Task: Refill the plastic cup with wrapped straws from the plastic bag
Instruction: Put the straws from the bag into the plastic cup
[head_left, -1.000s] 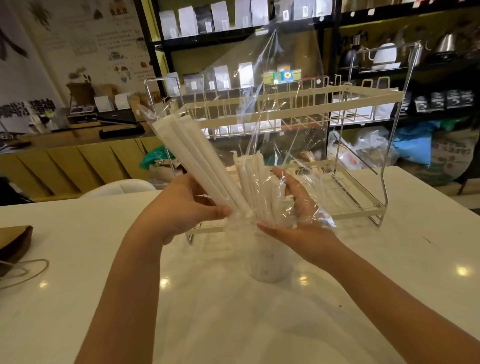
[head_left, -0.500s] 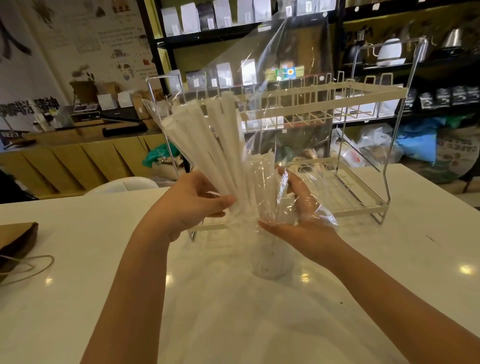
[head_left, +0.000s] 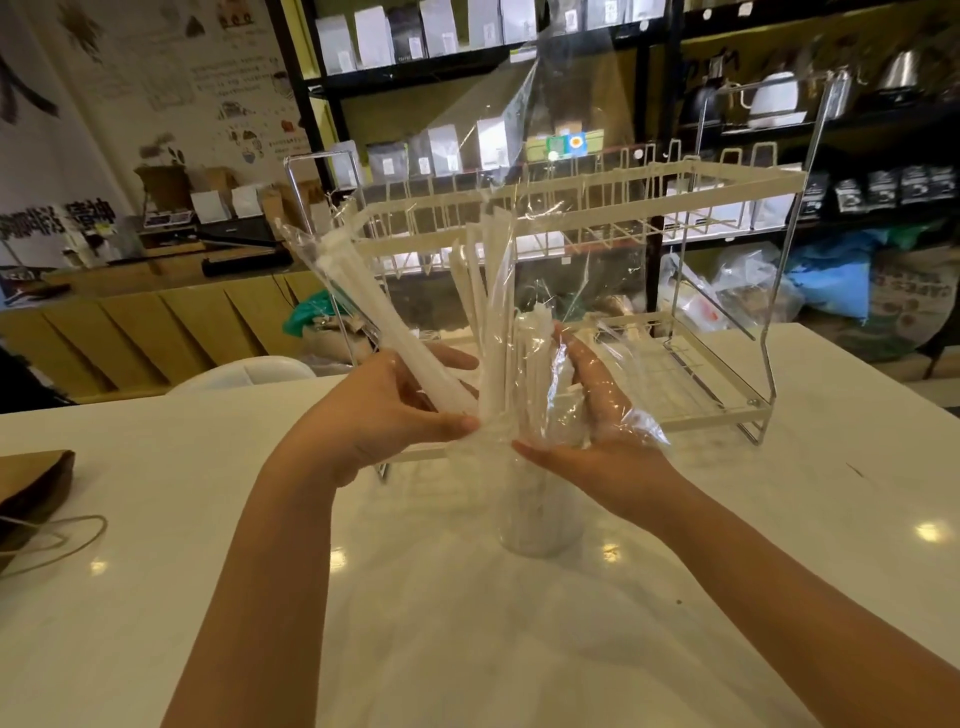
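At the centre of the frame, the left hand (head_left: 384, 415) holds a slanting bundle of wrapped straws (head_left: 384, 322) in a curled grip, thumb pressed at their lower ends. The right hand (head_left: 587, 415), fingers straight and relaxed, cradles the crinkly plastic bag (head_left: 524, 208). The plastic cup (head_left: 540, 519) stands on the bench (head_left: 156, 571) just below. Straws look light, slippery and loose; best pinched low as one bundle, since the bag is limp and gives no support.
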